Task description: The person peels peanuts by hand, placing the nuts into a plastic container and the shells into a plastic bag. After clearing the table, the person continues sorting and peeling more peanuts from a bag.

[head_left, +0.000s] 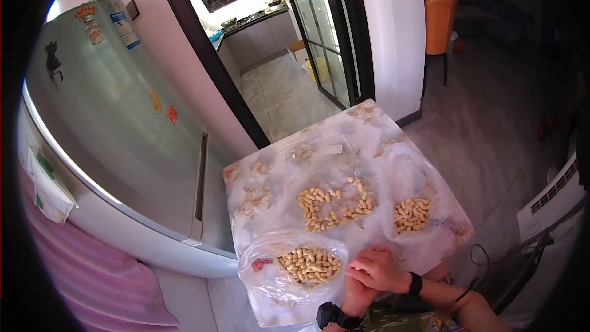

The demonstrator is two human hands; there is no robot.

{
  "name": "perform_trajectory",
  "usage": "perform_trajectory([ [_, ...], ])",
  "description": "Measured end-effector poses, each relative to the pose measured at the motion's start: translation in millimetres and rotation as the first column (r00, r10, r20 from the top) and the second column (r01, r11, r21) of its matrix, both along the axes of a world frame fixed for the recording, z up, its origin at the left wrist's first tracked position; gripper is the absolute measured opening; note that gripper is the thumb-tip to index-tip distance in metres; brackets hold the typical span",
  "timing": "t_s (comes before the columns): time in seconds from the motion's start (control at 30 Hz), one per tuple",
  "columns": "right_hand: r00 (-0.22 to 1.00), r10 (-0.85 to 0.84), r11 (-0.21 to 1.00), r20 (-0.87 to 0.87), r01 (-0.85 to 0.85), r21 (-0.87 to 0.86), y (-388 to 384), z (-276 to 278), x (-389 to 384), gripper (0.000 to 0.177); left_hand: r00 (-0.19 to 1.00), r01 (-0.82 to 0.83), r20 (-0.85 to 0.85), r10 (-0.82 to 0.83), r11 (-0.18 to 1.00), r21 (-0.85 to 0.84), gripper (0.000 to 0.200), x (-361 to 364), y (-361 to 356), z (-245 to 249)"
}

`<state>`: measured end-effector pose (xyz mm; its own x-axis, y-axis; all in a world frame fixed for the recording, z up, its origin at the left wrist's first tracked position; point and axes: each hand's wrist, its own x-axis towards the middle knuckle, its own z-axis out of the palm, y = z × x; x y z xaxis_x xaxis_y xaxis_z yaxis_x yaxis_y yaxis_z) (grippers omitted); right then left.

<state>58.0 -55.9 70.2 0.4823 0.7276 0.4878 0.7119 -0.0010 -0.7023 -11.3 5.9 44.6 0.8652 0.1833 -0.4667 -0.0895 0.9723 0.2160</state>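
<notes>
My left hand (359,291), below a black watch, rests at the table's near edge. Most of it is covered; only reddish fingertips show past the other hand. Across it lies my right hand (380,268), with a black band on the wrist, its fingers laid over the left hand and holding no object. Just left of the hands, unshelled peanuts (310,265) sit in a clear plastic bag (261,249) with something small and red. Further back, more peanuts (313,222) form a loose ring on clear plastic. A third peanut pile (412,215) lies in another bag (405,175) at right.
The table (249,178) has a flowered cover. A refrigerator (123,129) stands at its left. Behind are a glass door (313,18) and a kitchen. An orange chair (440,24) is at the back right, a white appliance (547,200) at the right.
</notes>
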Motion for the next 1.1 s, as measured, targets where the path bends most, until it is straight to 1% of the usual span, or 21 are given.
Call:
perform_trajectory([
  [0.17, 1.0, 0.02, 0.998, 0.016, -0.021, 0.067, -2, -4, 2, 0.016, 0.994, -0.05, 0.102, 0.049, 0.999, 0.01, 0.053, -7, 6, -26],
  [0.23, 0.992, 0.049, 0.991, 0.119, -0.063, 0.114, -3, -2, 4, 0.017, 0.99, -0.051, 0.136, 0.048, 0.999, 0.016, 0.052, -9, 10, -33],
  [0.27, 0.993, 0.033, 0.993, 0.117, -0.047, 0.112, -4, -4, 4, 0.017, 0.988, -0.046, 0.151, 0.044, 0.999, 0.015, 0.051, -11, 10, -38],
  [0.33, 0.986, 0.082, 0.99, 0.146, -0.097, 0.098, -5, -10, 4, 0.016, 0.983, -0.038, 0.179, 0.037, 0.999, 0.006, 0.05, -13, 8, -48],
  [0.47, 0.988, 0.132, 0.977, 0.076, -0.143, 0.159, -6, -7, 7, 0.012, 0.987, -0.035, 0.158, 0.02, 0.995, 0.093, 0.044, -15, 9, -54],
  [0.53, 0.995, 0.09, 0.976, 0.052, -0.098, 0.195, -9, -6, 9, 0.01, 0.992, -0.05, 0.117, 0.05, 0.999, -0.006, 0.034, -19, 8, -37],
  [0.57, 0.994, 0.097, 0.975, 0.049, -0.105, 0.195, -10, -3, 10, 0.01, 0.992, -0.057, 0.115, 0.057, 0.998, -0.006, 0.034, -20, 11, -39],
  [0.6, 0.998, 0.06, 0.983, 0.012, -0.062, 0.172, -13, 2, 12, 0.011, 0.991, -0.044, 0.123, 0.058, 0.993, -0.114, 0.03, -21, 15, -42],
  [0.63, 0.999, 0.025, 0.989, -0.026, -0.021, 0.147, -15, 4, 13, 0.012, 0.989, -0.033, 0.131, 0.063, 0.975, -0.22, 0.027, -19, 17, -27],
  [0.67, 0.999, 0.038, 0.989, -0.029, -0.033, 0.147, -16, 3, 13, 0.012, 0.992, -0.125, -0.049, 0.118, 0.973, -0.194, 0.025, -15, 13, -11],
  [0.7, 0.999, -0.003, 0.992, -0.049, 0.01, 0.126, -17, 2, 13, 0.013, 0.99, -0.14, -0.052, 0.132, 0.971, -0.193, 0.025, -18, 16, -14],
  [0.77, 0.997, -0.034, 0.993, -0.071, 0.041, 0.106, -16, -1, 12, 0.014, 0.982, 0.092, 0.185, -0.033, 0.944, -0.316, 0.027, -22, 25, -25],
  [0.8, 0.992, -0.011, 0.992, -0.128, 0.027, 0.124, -16, -5, 11, 0.013, 0.998, 0.048, 0.044, -0.039, 0.973, -0.226, 0.028, -21, 23, -21],
  [0.83, 0.983, 0.009, 0.99, -0.183, 0.017, 0.142, -16, -10, 10, 0.012, 0.999, 0.043, 0.042, -0.034, 0.974, -0.224, 0.028, -24, 23, -24],
  [0.9, 0.98, 0.007, 0.982, -0.197, 0.031, 0.186, -16, -22, 8, 0.011, 0.971, 0.148, 0.197, -0.138, 0.988, -0.035, 0.03, -28, 23, -26],
  [0.93, 0.978, 0.001, 0.973, -0.21, 0.048, 0.226, -16, -25, 8, 0.01, 0.971, 0.148, 0.197, -0.139, 0.988, -0.035, 0.03, -28, 20, -23],
  [0.97, 0.978, -0.001, 0.973, -0.21, 0.049, 0.225, -18, -26, 10, 0.01, 0.984, 0.062, 0.151, -0.095, 0.976, 0.207, 0.028, -29, 14, -19],
  [1.0, 0.973, 0.002, 0.976, -0.231, 0.048, 0.211, -19, -27, 11, 0.01, 0.992, -0.015, 0.116, -0.04, 0.898, 0.44, 0.027, -28, 10, -14],
  [1.03, 0.968, 0.005, 0.98, -0.252, 0.045, 0.195, -21, -28, 12, 0.01, 0.993, -0.013, 0.114, -0.042, 0.899, 0.438, 0.027, -27, 9, -14],
  [1.07, 0.967, 0.003, 0.98, -0.253, 0.047, 0.194, -23, -28, 12, 0.01, 0.996, -0.02, 0.079, -0.038, 0.779, 0.627, 0.023, -25, 9, -15],
  [1.1, 0.967, -0.041, 0.982, -0.252, 0.085, 0.167, -25, -28, 11, 0.011, 0.999, -0.021, 0.047, -0.027, 0.62, 0.785, 0.018, -24, 10, -16],
])
